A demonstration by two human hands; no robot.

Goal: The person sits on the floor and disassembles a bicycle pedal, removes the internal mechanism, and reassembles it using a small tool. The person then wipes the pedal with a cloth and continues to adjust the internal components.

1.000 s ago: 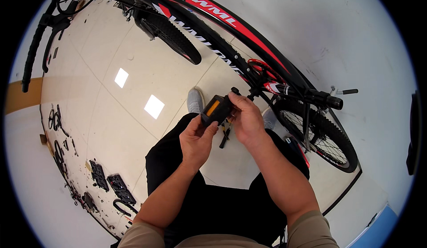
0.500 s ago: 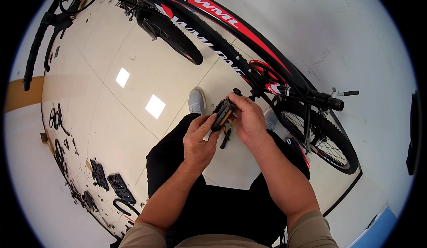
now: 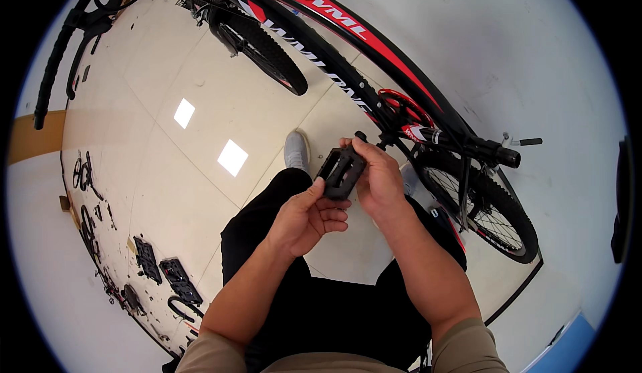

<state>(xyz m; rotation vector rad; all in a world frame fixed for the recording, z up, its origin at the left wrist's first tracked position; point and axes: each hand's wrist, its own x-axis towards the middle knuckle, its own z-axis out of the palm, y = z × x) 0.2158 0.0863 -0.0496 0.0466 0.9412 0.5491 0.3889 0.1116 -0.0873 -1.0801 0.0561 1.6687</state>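
Observation:
Both hands are on a black bicycle pedal (image 3: 342,174), its broad slotted face tilted up between my knees. My right hand (image 3: 380,175) grips its right side, thumb along the upper edge. At the lower left corner, my left hand (image 3: 306,216) pinches the pedal with the thumb on top and the other fingers curled below. Just beyond the pedal is a bicycle (image 3: 334,72) with a black, red and white frame. Its red-rimmed chainring (image 3: 406,107) is close to my right fingertips. Whether the pedal touches the crank, I cannot tell.
The front wheel (image 3: 267,55) is at the upper left, the rear wheel (image 3: 498,216) at the right. A black handlebar (image 3: 50,72) reaches into the far left. Two open black tool cases (image 3: 179,281) lie on the tiled floor, with loose bicycle parts (image 3: 87,172) along the left wall.
The pedal has turned, so its slotted face shows instead of the edge with the orange reflector. My left hand has shifted lower, its palm rolled upward.

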